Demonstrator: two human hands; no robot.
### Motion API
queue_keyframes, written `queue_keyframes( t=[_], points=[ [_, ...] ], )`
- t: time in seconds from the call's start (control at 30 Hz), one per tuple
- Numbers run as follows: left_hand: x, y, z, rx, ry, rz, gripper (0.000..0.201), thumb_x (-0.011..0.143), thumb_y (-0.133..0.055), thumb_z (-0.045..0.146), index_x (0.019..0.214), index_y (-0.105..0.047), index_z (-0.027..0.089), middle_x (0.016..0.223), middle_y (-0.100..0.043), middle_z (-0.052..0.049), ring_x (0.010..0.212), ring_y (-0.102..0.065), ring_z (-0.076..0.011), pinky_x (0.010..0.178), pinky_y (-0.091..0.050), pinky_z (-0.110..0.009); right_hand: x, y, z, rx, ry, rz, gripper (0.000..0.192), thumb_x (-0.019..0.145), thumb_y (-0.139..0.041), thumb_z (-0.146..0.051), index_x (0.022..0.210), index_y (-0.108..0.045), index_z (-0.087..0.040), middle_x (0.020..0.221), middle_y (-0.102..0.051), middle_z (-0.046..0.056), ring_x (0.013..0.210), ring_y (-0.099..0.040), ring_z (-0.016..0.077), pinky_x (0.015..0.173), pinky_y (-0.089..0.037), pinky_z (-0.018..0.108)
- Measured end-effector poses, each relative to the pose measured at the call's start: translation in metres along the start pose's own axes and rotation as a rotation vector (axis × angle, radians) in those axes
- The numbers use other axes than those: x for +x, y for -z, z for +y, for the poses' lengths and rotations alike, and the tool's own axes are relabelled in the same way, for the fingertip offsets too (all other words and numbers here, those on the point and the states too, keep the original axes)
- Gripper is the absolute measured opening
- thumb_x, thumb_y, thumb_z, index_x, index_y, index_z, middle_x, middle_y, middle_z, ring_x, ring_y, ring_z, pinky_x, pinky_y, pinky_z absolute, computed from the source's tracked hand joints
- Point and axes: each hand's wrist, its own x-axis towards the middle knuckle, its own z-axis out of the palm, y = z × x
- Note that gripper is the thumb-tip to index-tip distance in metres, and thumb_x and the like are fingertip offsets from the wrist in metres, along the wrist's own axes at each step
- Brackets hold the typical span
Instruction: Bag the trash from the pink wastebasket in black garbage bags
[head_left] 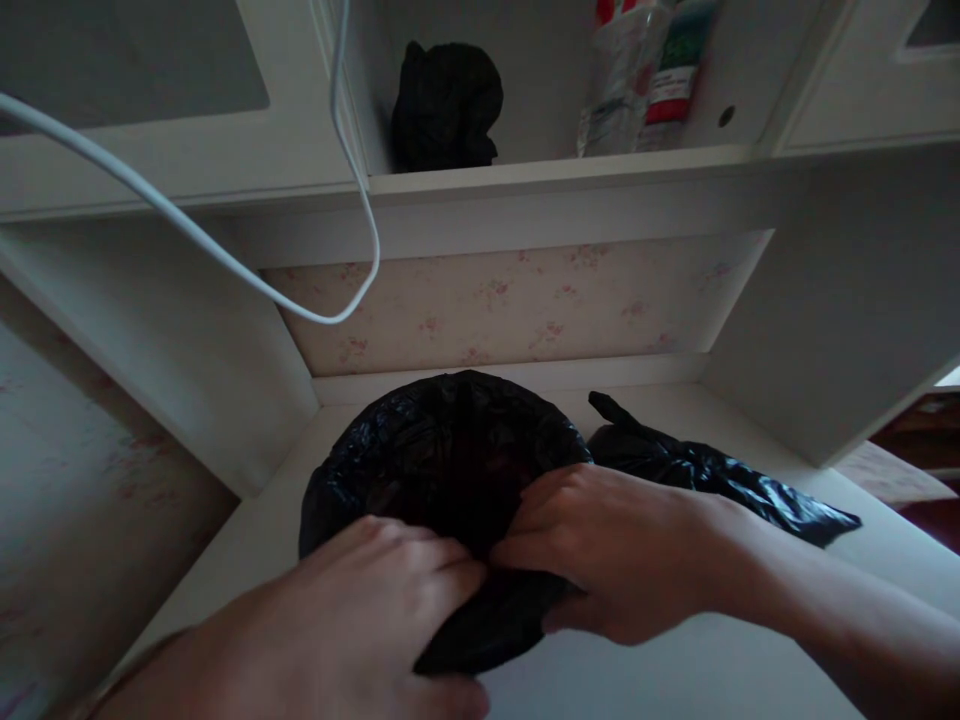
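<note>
Dim white desk (660, 680): left hand (352, 620) and right hand (607, 550) grip black bag (450, 440), contents hidden.

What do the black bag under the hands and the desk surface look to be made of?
Black bag: thin plastic film, glossy, going by its fine crinkles and highlights; both hands, left and right, grip its near edge. Desk surface: smooth, matte white board, probably laminate or painted wood; the dim light leaves that open.

Loose bag (720, 475) rightward (left free)
</note>
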Motion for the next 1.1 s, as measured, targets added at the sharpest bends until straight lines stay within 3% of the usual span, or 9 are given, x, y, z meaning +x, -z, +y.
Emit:
queue_keyframes(
  t=[0.1, 0.2, 0.3, 0.43, 0.57, 0.7, 0.77, 0.87, 1.1],
  points=[
    [-0.006, -0.031, 0.012, 0.083, 0.030, 0.075, 0.015, 0.090, -0.071, 0.023, 0.105, -0.073, 0.024, 0.103, -0.081, -0.003, 0.092, -0.077, -0.0255, 0.081, -0.060, -0.034, 0.004, -0.001, -0.002, -0.104, -0.082, -0.102, 0.016, 0.088, -0.070, -0.028, 0.095, -0.078, -0.015, 0.091, -0.081, 0.009, 0.083, -0.078, 0.0308, 0.059, -0.043, 0.036],
    [-0.012, -0.051, 0.009, 0.136, 0.004, 0.129, 0.029, 0.083, -0.060, 0.004, 0.099, -0.071, 0.025, 0.095, -0.080, -0.002, 0.081, -0.076, -0.0231, 0.075, -0.060, -0.032, 0.008, -0.002, -0.005, -0.158, -0.110, -0.150, 0.016, 0.091, -0.065, -0.023, 0.092, -0.079, -0.014, 0.089, -0.081, 0.010, 0.079, -0.078, 0.0297, 0.054, -0.038, 0.035],
    [-0.023, -0.048, -0.012, 0.080, -0.037, 0.154, 0.039, 0.079, -0.053, 0.000, 0.100, -0.072, 0.027, 0.094, -0.080, 0.001, 0.084, -0.076, -0.0227, 0.077, -0.060, -0.033, 0.004, -0.002, -0.005, -0.075, -0.047, -0.067, 0.023, 0.093, -0.071, -0.036, 0.104, -0.077, -0.017, 0.096, -0.081, 0.008, 0.089, -0.077, 0.0283, 0.066, -0.048, 0.035],
    [-0.051, -0.027, -0.062, 0.081, -0.045, 0.138, 0.051, 0.088, -0.049, -0.002, 0.112, -0.074, 0.037, 0.119, -0.078, 0.007, 0.114, -0.072, -0.0175, 0.101, -0.055, -0.030, -0.007, -0.001, -0.002, -0.017, 0.050, 0.097, 0.050, 0.090, -0.076, -0.047, 0.129, -0.068, -0.016, 0.115, -0.078, 0.011, 0.114, -0.070, 0.0292, 0.104, -0.048, 0.041],
    [-0.076, -0.024, -0.095, 0.369, 0.041, 0.310, 0.053, 0.091, -0.063, 0.014, 0.135, -0.067, 0.043, 0.141, -0.070, 0.003, 0.131, -0.066, -0.0305, 0.114, -0.049, -0.052, -0.006, -0.002, 0.001, -0.064, 0.039, 0.146, 0.063, 0.091, -0.077, -0.044, 0.143, -0.058, -0.016, 0.121, -0.076, 0.013, 0.116, -0.069, 0.0294, 0.109, -0.045, 0.044],
    [-0.066, -0.039, -0.058, 0.398, -0.050, 0.368, 0.076, 0.086, -0.073, 0.064, 0.151, -0.054, 0.031, 0.142, -0.070, -0.005, 0.123, -0.071, -0.0322, 0.096, -0.062, -0.043, 0.009, -0.011, 0.003, -0.105, 0.044, 0.173, 0.051, 0.094, -0.072, -0.040, 0.136, -0.061, -0.014, 0.106, -0.078, 0.012, 0.097, -0.074, 0.0276, 0.088, -0.053, 0.039],
    [-0.048, -0.048, -0.028, 0.371, -0.124, 0.547, 0.060, 0.094, -0.068, 0.057, 0.142, -0.061, 0.022, 0.124, -0.079, -0.005, 0.105, -0.077, -0.0280, 0.094, -0.063, -0.041, 0.018, -0.017, 0.005, -0.134, 0.042, 0.173, 0.030, 0.098, -0.064, -0.036, 0.118, -0.068, -0.014, 0.096, -0.079, 0.010, 0.085, -0.075, 0.0254, 0.074, -0.052, 0.036],
    [-0.024, -0.060, -0.003, 0.354, -0.113, 0.644, 0.034, 0.103, -0.058, 0.037, 0.129, -0.066, 0.016, 0.107, -0.082, -0.005, 0.086, -0.079, -0.0238, 0.080, -0.063, -0.038, 0.025, -0.025, 0.008, -0.201, 0.038, 0.152, 0.020, 0.101, -0.058, -0.030, 0.094, -0.070, -0.016, 0.085, -0.078, 0.008, 0.075, -0.074, 0.0224, 0.059, -0.041, 0.033],
    [-0.023, -0.057, -0.044, 0.396, -0.306, 0.696, 0.025, 0.109, -0.048, 0.027, 0.092, -0.065, 0.018, 0.072, -0.072, 0.001, 0.060, -0.069, -0.0156, 0.063, -0.052, -0.032, 0.022, -0.026, 0.001, -0.229, 0.043, 0.151, 0.031, 0.102, -0.062, -0.048, 0.096, -0.070, -0.019, 0.076, -0.076, 0.003, 0.064, -0.069, 0.0192, 0.050, -0.025, 0.035]
  ],
)
